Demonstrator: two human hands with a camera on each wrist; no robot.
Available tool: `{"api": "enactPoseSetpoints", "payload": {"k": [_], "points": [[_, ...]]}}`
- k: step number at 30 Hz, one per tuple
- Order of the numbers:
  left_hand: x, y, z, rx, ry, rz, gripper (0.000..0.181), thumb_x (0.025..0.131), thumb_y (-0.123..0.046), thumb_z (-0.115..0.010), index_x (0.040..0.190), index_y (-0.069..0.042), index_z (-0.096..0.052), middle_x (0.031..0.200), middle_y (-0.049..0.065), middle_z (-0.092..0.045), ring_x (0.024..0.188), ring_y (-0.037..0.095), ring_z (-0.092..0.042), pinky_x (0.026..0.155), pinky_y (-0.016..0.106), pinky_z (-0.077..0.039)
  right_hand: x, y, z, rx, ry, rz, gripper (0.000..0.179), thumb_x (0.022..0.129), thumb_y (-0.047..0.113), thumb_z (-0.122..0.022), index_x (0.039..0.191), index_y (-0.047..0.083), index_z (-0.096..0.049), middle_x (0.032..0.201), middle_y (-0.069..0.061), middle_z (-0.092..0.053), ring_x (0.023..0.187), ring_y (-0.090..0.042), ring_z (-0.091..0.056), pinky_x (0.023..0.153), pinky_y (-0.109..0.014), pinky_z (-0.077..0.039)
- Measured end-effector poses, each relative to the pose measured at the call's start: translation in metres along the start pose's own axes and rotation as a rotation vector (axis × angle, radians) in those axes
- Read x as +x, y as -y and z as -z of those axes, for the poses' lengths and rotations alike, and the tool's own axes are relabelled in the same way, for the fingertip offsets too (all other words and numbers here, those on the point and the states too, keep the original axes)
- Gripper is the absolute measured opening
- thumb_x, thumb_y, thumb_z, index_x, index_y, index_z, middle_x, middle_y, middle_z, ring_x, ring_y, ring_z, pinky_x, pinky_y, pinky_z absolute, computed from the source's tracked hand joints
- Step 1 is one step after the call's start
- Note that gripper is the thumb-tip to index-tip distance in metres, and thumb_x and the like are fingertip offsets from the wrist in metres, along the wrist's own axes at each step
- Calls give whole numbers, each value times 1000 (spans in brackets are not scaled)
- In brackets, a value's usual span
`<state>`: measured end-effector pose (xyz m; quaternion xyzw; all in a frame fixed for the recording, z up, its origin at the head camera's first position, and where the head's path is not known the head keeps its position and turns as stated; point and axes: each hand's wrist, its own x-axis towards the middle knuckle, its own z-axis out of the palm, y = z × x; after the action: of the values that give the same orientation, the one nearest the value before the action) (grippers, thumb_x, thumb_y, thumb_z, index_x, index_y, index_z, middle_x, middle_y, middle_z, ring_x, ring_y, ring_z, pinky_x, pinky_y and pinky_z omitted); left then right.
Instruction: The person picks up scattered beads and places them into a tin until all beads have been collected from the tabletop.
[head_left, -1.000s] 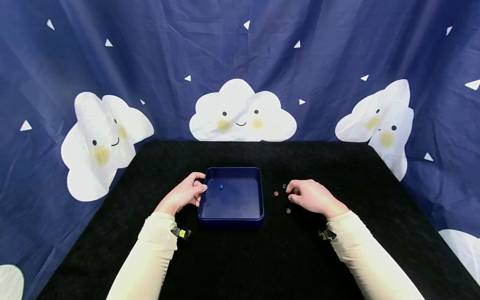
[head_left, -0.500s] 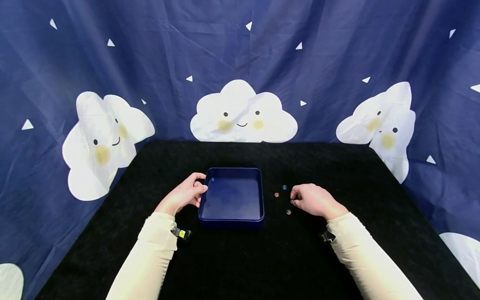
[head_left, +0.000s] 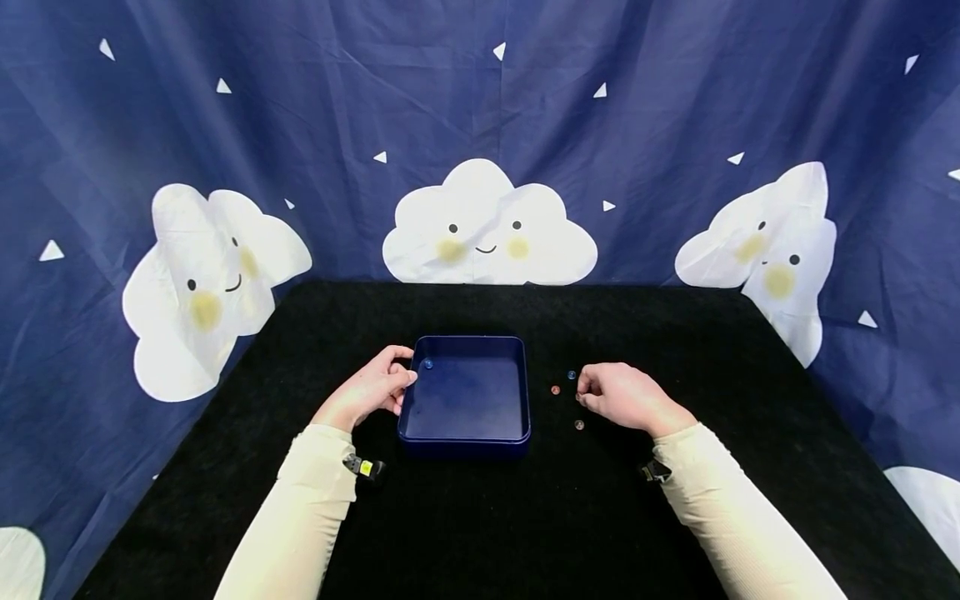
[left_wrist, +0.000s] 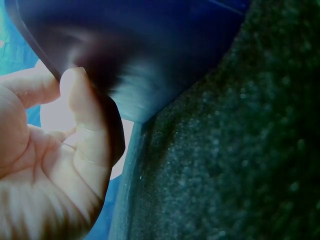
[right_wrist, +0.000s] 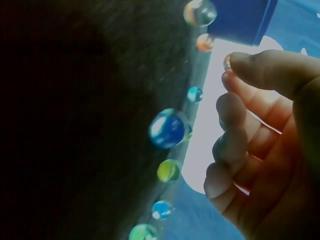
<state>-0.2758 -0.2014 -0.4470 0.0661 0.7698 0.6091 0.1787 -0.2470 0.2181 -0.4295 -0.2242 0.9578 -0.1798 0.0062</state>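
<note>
In the head view my left hand grips the left side of a shallow, square dark blue tray. The left wrist view has the thumb against the tray's outer wall. One small blue marble lies inside, close to the far left corner. To the right of the tray, my right hand pinches a small marble between thumb and index finger. Near that hand on the black cloth lie a blue marble, an orange marble and a clear marble.
The right wrist view holds several more marbles, among them a large blue marble, a yellow-green marble and a green marble. A black cloth covers the table. Behind it hangs a blue curtain with white clouds.
The marble in the tray has rolled from left of the middle toward the far left corner. My right hand has drawn its fingers together on a marble. The left hand stays put.
</note>
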Motion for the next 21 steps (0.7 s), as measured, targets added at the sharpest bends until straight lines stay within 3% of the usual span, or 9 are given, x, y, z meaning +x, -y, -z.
{"api": "enactPoseSetpoints", "payload": {"k": [6,13,21], "points": [[1,2,0,13,2,-1,53,101,-7,-57,146,1,-31,88,11,-52,62,16,-52,55,32,-55,4,15,4,53,-39,43,10,86,20,-72,84,27,-66,67,16,-56,63,-7,-52,61,-32,-44],[1,0,-1,8,-6,9,54,101,-7,-57,147,0,-31,90,13,-52,62,16,-52,55,32,-54,8,42,12,96,-48,92,5,89,25,-71,90,28,-67,66,19,-56,55,1,-56,68,-32,-48],[-1,-3,-2,13,-10,8,52,100,-7,-57,145,1,-32,91,15,-52,62,17,-52,55,32,-54,24,68,12,29,-89,155,9,88,26,-74,87,30,-66,68,18,-52,64,-3,-52,61,-30,-46]]}}
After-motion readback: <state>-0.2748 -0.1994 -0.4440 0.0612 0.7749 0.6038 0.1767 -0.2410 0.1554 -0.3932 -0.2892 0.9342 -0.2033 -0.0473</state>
